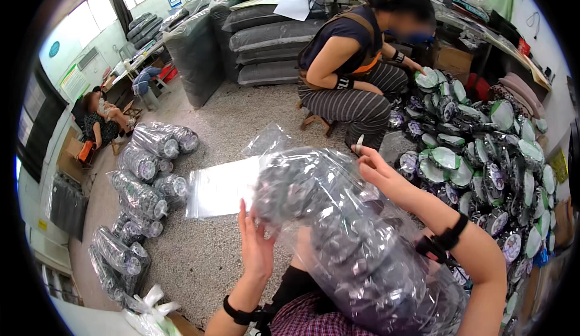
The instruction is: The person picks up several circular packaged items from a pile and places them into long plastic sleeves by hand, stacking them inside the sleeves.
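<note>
A large clear plastic bag (356, 239), stuffed with dark round packaged items, lies across my lap. My left hand (255, 245) presses flat against the bag's left side, fingers apart. Over the bag's upper right edge is my right hand (376, 166), its fingers pinching the plastic near the open mouth. Both wrists wear black bands.
A heap of round green-and-dark packets (483, 167) fills the floor at right. Several filled clear bags (142, 182) lie in a row at left, and a flat empty bag (220, 186) lies ahead. Another person (356, 58) sits on a low stool opposite. Stacked grey sacks (266, 40) stand behind.
</note>
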Demonstrator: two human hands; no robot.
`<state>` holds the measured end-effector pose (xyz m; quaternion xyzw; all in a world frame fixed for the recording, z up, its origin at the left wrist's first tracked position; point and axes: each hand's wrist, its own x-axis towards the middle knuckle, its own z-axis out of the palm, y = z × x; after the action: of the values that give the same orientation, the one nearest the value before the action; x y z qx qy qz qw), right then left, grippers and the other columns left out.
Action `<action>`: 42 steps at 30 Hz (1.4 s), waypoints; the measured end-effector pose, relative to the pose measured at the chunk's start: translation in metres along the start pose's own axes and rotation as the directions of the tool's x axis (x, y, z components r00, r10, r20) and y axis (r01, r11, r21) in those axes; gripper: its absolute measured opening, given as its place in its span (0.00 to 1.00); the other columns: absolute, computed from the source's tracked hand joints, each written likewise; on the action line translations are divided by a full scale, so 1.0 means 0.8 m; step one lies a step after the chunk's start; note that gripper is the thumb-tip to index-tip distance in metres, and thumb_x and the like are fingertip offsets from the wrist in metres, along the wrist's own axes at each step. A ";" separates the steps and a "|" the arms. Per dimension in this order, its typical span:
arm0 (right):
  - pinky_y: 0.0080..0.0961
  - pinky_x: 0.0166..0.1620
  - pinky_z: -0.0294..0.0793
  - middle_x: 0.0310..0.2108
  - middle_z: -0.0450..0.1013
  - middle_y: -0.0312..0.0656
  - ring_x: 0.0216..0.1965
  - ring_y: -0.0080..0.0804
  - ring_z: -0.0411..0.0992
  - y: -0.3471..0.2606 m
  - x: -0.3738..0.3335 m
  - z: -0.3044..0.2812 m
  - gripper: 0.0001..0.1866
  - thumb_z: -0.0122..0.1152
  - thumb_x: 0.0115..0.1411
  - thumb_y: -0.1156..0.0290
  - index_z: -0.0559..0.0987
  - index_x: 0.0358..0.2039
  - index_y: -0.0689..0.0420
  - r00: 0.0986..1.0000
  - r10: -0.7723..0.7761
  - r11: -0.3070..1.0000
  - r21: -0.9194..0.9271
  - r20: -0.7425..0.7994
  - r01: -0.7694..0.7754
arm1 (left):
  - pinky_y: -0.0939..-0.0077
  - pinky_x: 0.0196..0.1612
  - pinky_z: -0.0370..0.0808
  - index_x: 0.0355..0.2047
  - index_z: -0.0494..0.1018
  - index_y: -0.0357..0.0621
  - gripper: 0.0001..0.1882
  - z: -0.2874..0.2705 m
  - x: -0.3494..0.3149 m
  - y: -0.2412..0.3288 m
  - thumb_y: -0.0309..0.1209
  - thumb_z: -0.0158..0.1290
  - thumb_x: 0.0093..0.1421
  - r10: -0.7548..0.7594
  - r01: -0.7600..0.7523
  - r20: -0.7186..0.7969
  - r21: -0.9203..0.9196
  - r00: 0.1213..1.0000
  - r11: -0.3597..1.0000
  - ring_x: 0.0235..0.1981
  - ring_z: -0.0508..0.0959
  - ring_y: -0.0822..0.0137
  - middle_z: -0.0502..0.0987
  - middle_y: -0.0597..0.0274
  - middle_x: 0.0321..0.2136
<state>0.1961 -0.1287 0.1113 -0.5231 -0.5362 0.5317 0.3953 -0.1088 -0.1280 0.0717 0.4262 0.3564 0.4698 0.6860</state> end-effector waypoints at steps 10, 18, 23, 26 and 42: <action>0.34 0.66 0.39 0.67 0.37 0.48 0.68 0.37 0.37 -0.001 0.056 0.065 0.37 0.36 0.65 0.46 0.41 0.67 0.52 0.990 -0.060 0.982 0.184 0.126 0.036 | 0.62 0.61 0.59 0.62 0.50 0.45 0.35 -0.019 0.075 -0.020 0.57 0.27 0.65 -0.013 0.017 -0.054 0.066 0.998 0.998 0.60 0.60 0.60 0.59 0.55 0.59; 0.36 0.65 0.44 0.64 0.45 0.58 0.66 0.49 0.44 0.003 0.042 0.142 0.39 0.54 0.59 0.53 0.51 0.62 0.63 0.971 -0.239 0.930 -0.289 -0.009 0.227 | 0.66 0.56 0.66 0.58 0.55 0.38 0.35 -0.035 0.072 0.003 0.57 0.27 0.66 -0.031 0.031 -0.011 0.022 0.999 0.999 0.54 0.67 0.61 0.65 0.50 0.52; 0.35 0.57 0.60 0.64 0.49 0.50 0.61 0.42 0.55 0.018 0.026 0.104 0.33 0.48 0.63 0.57 0.51 0.64 0.53 0.988 -0.129 0.972 0.207 0.079 0.110 | 0.68 0.60 0.56 0.61 0.54 0.45 0.31 -0.071 0.069 -0.008 0.54 0.31 0.66 0.169 -0.120 -0.123 0.332 0.978 0.936 0.58 0.60 0.62 0.61 0.55 0.56; 0.35 0.60 0.56 0.65 0.46 0.50 0.64 0.42 0.50 -0.010 0.014 0.108 0.33 0.48 0.63 0.58 0.51 0.65 0.54 0.975 -0.219 0.846 0.503 0.023 0.178 | 0.66 0.60 0.56 0.61 0.54 0.48 0.33 -0.063 0.082 0.026 0.57 0.36 0.63 0.066 -0.067 0.017 0.398 0.998 0.915 0.58 0.61 0.59 0.62 0.52 0.56; 0.33 0.66 0.37 0.67 0.39 0.49 0.68 0.37 0.37 0.080 -0.359 -0.018 0.38 0.46 0.59 0.70 0.42 0.66 0.60 0.745 0.362 0.876 -0.068 -0.561 -0.477 | 0.64 0.56 0.67 0.61 0.56 0.46 0.35 -0.181 0.091 0.056 0.58 0.33 0.63 -0.128 0.166 0.160 -0.250 0.979 0.954 0.55 0.66 0.59 0.62 0.57 0.58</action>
<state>0.2593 -0.4153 0.0877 -0.7949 -0.3254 0.3823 0.3407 -0.2303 -0.0139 0.0508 0.3364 0.2724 0.4288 0.7929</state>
